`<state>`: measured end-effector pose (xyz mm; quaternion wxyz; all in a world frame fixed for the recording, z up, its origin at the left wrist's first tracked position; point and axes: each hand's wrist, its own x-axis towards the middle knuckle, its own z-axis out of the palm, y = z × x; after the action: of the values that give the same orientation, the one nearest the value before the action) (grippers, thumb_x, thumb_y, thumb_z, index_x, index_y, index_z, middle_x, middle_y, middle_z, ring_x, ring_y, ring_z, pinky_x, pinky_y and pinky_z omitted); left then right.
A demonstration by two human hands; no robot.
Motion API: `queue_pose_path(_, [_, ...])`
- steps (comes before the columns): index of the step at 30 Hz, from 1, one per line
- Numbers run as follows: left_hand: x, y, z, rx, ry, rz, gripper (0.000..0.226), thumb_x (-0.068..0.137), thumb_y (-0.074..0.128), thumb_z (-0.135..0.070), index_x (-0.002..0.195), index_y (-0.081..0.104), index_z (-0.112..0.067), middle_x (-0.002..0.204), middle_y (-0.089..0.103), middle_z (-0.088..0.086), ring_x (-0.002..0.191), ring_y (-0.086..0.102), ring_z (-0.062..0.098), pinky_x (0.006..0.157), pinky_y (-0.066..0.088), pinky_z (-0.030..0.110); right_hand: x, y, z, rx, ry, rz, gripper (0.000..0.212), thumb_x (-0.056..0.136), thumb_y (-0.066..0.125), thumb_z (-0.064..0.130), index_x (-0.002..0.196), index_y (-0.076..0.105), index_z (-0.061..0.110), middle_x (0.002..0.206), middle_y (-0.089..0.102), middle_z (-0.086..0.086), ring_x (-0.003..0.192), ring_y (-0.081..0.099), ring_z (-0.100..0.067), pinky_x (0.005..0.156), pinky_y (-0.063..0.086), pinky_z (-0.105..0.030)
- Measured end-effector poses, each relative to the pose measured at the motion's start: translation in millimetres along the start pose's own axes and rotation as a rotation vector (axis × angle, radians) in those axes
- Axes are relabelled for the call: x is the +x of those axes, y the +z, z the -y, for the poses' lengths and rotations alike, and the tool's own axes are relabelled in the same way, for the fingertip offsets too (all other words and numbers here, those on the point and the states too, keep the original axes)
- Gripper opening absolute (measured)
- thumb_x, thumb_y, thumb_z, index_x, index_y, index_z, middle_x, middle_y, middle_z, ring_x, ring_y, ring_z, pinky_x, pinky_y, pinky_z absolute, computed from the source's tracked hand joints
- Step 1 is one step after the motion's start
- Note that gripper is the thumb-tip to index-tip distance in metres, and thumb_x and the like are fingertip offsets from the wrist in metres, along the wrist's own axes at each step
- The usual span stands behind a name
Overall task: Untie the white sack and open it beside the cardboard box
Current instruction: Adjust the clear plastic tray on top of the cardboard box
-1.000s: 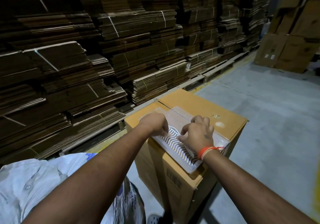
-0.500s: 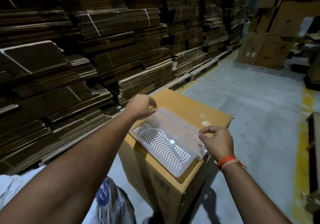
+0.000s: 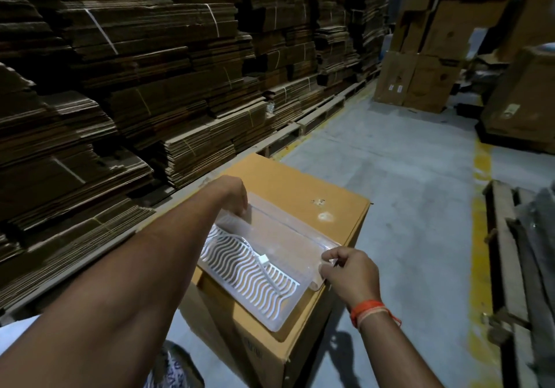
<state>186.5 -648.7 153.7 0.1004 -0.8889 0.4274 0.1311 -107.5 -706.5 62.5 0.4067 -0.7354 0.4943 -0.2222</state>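
the left hand pinches the far left edge of a clear plastic tray (white wavy ribs inside), and the right hand pinches its right end. the tray lies on the cardboard box. a corner of the white sack shows beside the box, lower left, untouched.

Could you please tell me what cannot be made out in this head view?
- White sack: mostly hidden by the left forearm and cut off by the bottom edge; its tie is unseen.
- Left hand: fingertips hidden behind its knuckles at the clear plastic tray.
- Cardboard box label: too dark and small to read.
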Motion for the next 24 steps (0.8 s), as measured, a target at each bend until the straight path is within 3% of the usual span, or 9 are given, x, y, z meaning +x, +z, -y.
queue_pose_path(5, [17,5,4,-0.01,-0.051,-0.028,0.033,0.078,0.081,-0.035,0.105,0.083,-0.018,0.101,0.08,0.007,0.092,0.076,0.025,0.086,0.065,0.036,-2,0,1,0.096,0.024,-0.056,0.014,0.084,0.081,0.009,0.093,0.079,0.02,0.091,0.074,-0.002,0.074,0.061,-0.009,0.055,0.037,-0.006])
queue_pose_path(8, [12,1,10,-0.111,-0.057,-0.068,0.035,0.07,0.08,-0.038,0.095,0.083,-0.014,0.092,0.081,0.007,0.086,0.076,0.026,0.082,0.066,0.039,-5,-3,11,0.191,0.029,-0.149,0.017,0.082,0.08,0.005,0.08,0.074,0.02,0.08,0.07,0.003,0.073,0.063,-0.009,0.057,0.039,-0.009])
queue_pose_path(12, [8,-2,20,-0.488,-0.061,-0.281,0.054,0.091,0.067,-0.06,0.109,0.07,-0.008,0.104,0.076,0.014,0.102,0.071,0.031,0.088,0.058,0.039,-12,-8,27,0.278,-0.013,-0.304,0.024,0.076,0.078,-0.002,0.075,0.061,0.015,0.072,0.065,0.0,0.066,0.06,-0.013,0.055,0.041,-0.014])
queue_pose_path(14, [2,-4,25,-0.703,-0.083,-0.354,0.061,0.093,0.057,-0.068,0.114,0.063,-0.011,0.104,0.075,0.013,0.1,0.07,0.032,0.091,0.058,0.043,-14,-10,31,0.316,-0.056,-0.347,0.027,0.076,0.075,-0.003,0.081,0.057,0.017,0.075,0.064,0.0,0.068,0.062,-0.015,0.054,0.041,-0.007])
queue_pose_path(16, [-7,-10,27,-0.92,-0.111,-0.378,0.059,0.094,0.055,-0.067,0.117,0.063,-0.013,0.1,0.075,0.017,0.093,0.073,0.034,0.088,0.061,0.044,-18,-11,36,0.347,-0.1,-0.355,0.03,0.079,0.076,0.0,0.093,0.059,0.02,0.082,0.067,0.003,0.074,0.068,-0.018,0.058,0.046,-0.01])
queue_pose_path(19, [-20,-19,30,-1.155,-0.179,-0.364,0.046,0.095,0.065,-0.052,0.105,0.073,-0.008,0.097,0.075,0.023,0.081,0.076,0.033,0.075,0.066,0.043,-27,-12,44,0.394,-0.176,-0.314,0.035,0.086,0.072,0.003,0.108,0.067,0.029,0.091,0.071,0.007,0.075,0.074,-0.024,0.06,0.062,-0.03])
queue_pose_path(21, [-28,-21,35,-1.189,-0.207,-0.34,0.027,0.094,0.074,-0.028,0.108,0.076,-0.006,0.099,0.076,0.022,0.065,0.071,0.021,0.055,0.06,0.028,-36,-16,51,0.429,-0.216,-0.3,0.031,0.089,0.068,0.004,0.104,0.073,0.031,0.099,0.074,0.007,0.076,0.075,-0.02,0.065,0.063,-0.026])
queue_pose_path(23, [-33,-21,40,-1.21,-0.23,-0.317,0.022,0.089,0.075,-0.01,0.109,0.075,-0.001,0.104,0.078,0.021,0.068,0.069,0.02,0.059,0.06,0.029,-44,-21,58,0.507,-0.209,-0.269,0.028,0.086,0.067,0.005,0.1,0.078,0.026,0.103,0.076,0.001,0.083,0.073,-0.017,0.072,0.06,-0.021])
queue_pose_path(24, [-37,-22,43,-1.233,-0.238,-0.31,0.022,0.087,0.075,-0.006,0.108,0.074,0.001,0.102,0.078,0.018,0.072,0.069,0.021,0.064,0.062,0.032,-47,-23,60,0.566,-0.183,-0.246,0.026,0.083,0.066,0.009,0.099,0.08,0.024,0.104,0.077,-0.003,0.087,0.073,-0.02,0.075,0.061,-0.026])
